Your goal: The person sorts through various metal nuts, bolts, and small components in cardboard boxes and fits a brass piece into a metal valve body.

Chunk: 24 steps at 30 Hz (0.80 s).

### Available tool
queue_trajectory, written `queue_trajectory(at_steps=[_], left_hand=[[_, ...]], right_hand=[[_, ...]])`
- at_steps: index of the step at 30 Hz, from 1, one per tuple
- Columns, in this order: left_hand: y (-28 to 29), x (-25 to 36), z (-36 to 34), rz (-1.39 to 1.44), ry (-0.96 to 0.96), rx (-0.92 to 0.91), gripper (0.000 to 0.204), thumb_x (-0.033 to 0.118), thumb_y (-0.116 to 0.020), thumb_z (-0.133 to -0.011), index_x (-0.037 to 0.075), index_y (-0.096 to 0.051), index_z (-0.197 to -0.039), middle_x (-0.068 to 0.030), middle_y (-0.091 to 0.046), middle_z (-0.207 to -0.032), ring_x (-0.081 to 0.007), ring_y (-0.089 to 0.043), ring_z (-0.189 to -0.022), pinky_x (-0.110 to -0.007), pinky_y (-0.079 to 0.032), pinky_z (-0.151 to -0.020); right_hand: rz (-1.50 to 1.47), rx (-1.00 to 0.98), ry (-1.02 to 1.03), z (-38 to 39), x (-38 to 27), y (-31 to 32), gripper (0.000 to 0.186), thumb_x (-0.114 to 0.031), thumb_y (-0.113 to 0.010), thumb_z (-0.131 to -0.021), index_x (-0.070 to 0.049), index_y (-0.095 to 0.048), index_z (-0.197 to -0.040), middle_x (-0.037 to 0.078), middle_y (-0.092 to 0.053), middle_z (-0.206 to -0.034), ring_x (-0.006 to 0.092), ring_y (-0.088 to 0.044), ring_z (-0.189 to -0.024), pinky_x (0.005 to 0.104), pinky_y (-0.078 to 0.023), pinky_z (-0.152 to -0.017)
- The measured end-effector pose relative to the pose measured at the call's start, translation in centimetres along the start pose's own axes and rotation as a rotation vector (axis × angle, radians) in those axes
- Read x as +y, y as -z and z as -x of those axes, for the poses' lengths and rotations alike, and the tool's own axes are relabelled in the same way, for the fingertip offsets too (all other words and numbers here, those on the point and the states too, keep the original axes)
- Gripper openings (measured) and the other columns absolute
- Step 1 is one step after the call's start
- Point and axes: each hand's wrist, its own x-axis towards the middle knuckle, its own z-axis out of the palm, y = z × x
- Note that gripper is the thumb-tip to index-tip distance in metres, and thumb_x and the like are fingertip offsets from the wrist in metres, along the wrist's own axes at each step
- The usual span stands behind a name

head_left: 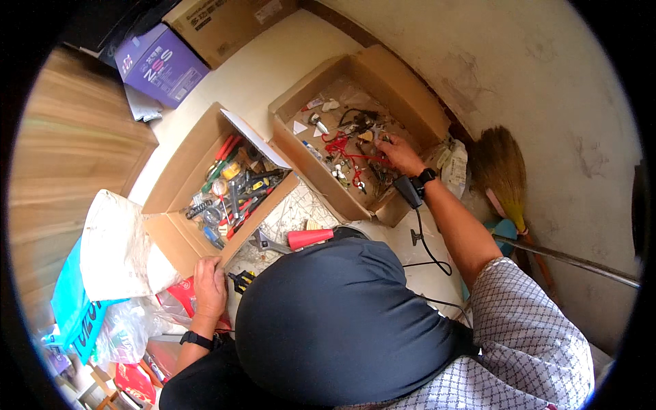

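My right hand [400,154] reaches into the shallow cardboard box [294,116] at upper right, fingers curled on something small I cannot make out. Around it lie red cords [342,147], dark tangled bits and small white pieces. A black strap and boxy device [408,191], trailing a cable, sit at that wrist. My left hand [210,287] grips the near corner of the second cardboard box [171,242], which holds jumbled tools [236,191] with red, yellow and black handles. Just right of that hand lie black-and-yellow pliers [242,280]. An adjustable wrench [266,242] and red cone-shaped object [309,238] lie between boxes and knees.
A purple box [157,65] and brown carton [225,27] stand at the back. A straw broom [499,171] and metal pole [581,263] are by the right wall [547,82]. White sack [119,246], blue bag [72,301] and plastic bags crowd the left beside wooden furniture [75,137].
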Motion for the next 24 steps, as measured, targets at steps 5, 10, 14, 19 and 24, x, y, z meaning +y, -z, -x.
queue_trajectory(at_steps=[5, 10, 14, 19, 24], left_hand=[[0.8, 0.2, 0.5, -0.017, 0.015, -0.004, 0.027, 0.005, -0.055, -0.087, 0.000, -0.059, -0.113, -0.0210, -0.056, -0.108, -0.0405, -0.053, -0.104, -0.046, -0.044, -0.094], [1.1, 0.4, 0.2, -0.014, -0.006, 0.032, 0.027, 0.009, -0.061, -0.086, 0.001, -0.060, -0.111, -0.0182, -0.056, -0.107, -0.0383, -0.053, -0.104, -0.045, -0.045, -0.092], [0.9, 0.7, 0.2, -0.016, -0.014, 0.058, 0.027, 0.012, -0.064, -0.086, 0.003, -0.060, -0.111, -0.0162, -0.056, -0.106, -0.0374, -0.054, -0.102, -0.044, -0.046, -0.090], [1.0, 0.8, 0.9, 0.015, 0.028, 0.028, 0.027, 0.010, -0.063, -0.087, 0.003, -0.060, -0.113, -0.0169, -0.054, -0.106, -0.0381, -0.052, -0.105, -0.045, -0.044, -0.093], [0.8, 0.6, 0.5, 0.033, 0.004, 0.058, 0.026, 0.010, -0.063, -0.087, 0.002, -0.060, -0.112, -0.0166, -0.055, -0.106, -0.0378, -0.053, -0.104, -0.046, -0.045, -0.092]], right_hand=[[-0.190, 0.217, 0.167, -0.6, -2.4, 1.2, 0.042, -0.034, -0.053, -0.099, -0.004, -0.057, -0.128, 0.012, -0.063, -0.118, 0.0222, -0.060, -0.098, 0.0350, -0.047, -0.090], [-0.871, 0.307, -0.053, -0.8, -6.2, 3.0, 0.024, -0.029, -0.056, -0.101, -0.007, -0.059, -0.108, 0.002, -0.061, -0.096, 0.0146, -0.053, -0.077, 0.0281, -0.045, -0.072], [-0.956, -0.069, 0.060, 1.2, -11.5, 1.9, 0.024, -0.025, -0.054, -0.102, -0.004, -0.056, -0.113, 0.000, -0.057, -0.085, 0.0141, -0.057, -0.076, 0.0345, -0.054, -0.071], [-0.548, -0.516, 0.119, 5.6, -23.0, -5.3, 0.016, -0.016, -0.049, -0.103, -0.004, -0.055, -0.112, 0.001, -0.058, -0.084, 0.0139, -0.061, -0.075, 0.0357, -0.057, -0.074], [-0.332, -0.504, 0.185, 2.6, -24.1, -5.9, 0.014, -0.016, -0.049, -0.103, -0.004, -0.056, -0.107, 0.005, -0.065, -0.090, 0.0137, -0.064, -0.081, 0.0304, -0.055, -0.072]])
